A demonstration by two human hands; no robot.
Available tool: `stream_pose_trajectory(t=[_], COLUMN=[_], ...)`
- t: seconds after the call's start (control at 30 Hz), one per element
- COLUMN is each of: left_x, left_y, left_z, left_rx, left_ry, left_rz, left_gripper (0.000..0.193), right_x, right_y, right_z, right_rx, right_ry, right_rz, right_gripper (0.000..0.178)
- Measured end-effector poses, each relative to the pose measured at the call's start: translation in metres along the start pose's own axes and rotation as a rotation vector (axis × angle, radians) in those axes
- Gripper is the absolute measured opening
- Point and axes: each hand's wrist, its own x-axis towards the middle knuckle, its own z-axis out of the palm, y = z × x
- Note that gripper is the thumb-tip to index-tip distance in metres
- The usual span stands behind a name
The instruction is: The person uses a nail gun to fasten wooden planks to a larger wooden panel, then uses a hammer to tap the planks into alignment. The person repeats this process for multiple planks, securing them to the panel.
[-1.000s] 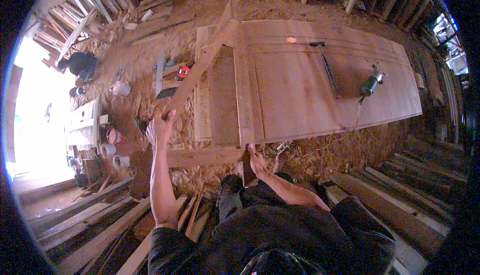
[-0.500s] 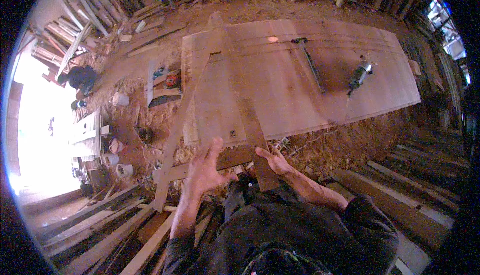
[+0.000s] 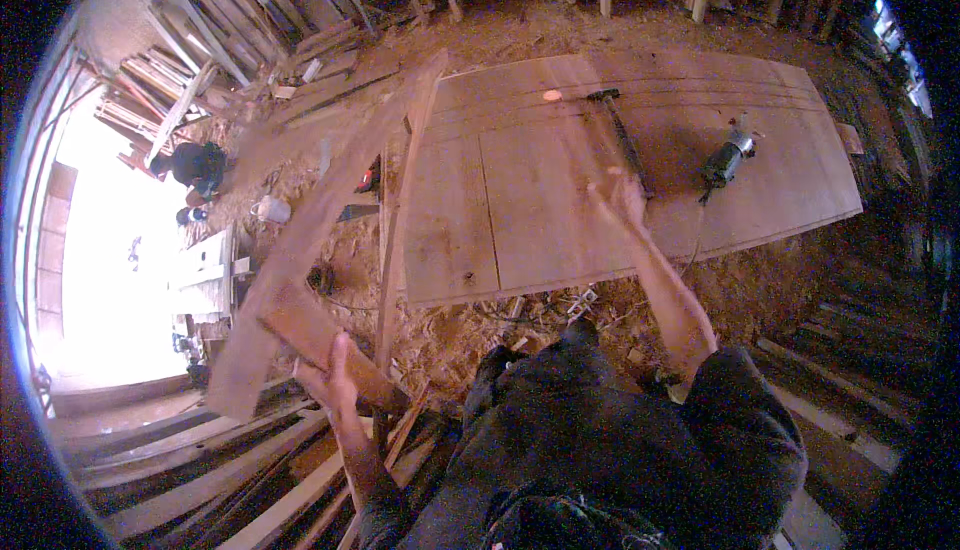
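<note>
Brown timber, flat-faced and straight-edged, forms an angular wooden frame held at the person's left, its far end overlapping the edge of a smooth wooden sheet. Three members are counted in the frame: one wide long board, one that shows as a narrow strip, and one short crosspiece. The left hand is closed around the crosspiece, thumb up along its face; the fingers beneath are partly hidden.

The right hand is blurred over the sheet, thumb spread from the fingers, just beside the handle of one slim, dark hammer; contact cannot be told.

One power tool, rounded and dark green with a metallic head, lies on the sheet, right of the hammer. One dark seam line crosses the sheet. Rough, chip-littered ground borders it.
</note>
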Motion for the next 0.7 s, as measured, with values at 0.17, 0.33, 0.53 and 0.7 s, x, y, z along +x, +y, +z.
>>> stream_pose_trajectory(t=[0.17,0.33,0.53,0.7], left_x=[-0.018,-0.049,-0.065,-0.059], left_y=[0.012,0.062,0.082,0.076], left_z=[-0.074,-0.092,-0.072,-0.078], left_rx=[-0.564,-0.569,-0.622,-0.401], left_ry=[0.054,0.033,0.069,0.164], left_rz=[-0.289,-0.233,-0.425,-0.394], left_gripper=[0.048,0.053,0.053,0.047], right_x=[0.052,0.091,0.114,-0.028], right_y=[0.039,0.097,0.108,-0.050], right_z=[-0.011,0.010,0.024,0.034], right_rx=[-0.391,-0.519,-0.063,0.834], right_ry=[-0.051,-0.116,0.186,-0.253], right_rz=[0.268,0.039,-0.067,0.066], right_gripper=[0.076,0.072,0.052,0.046])
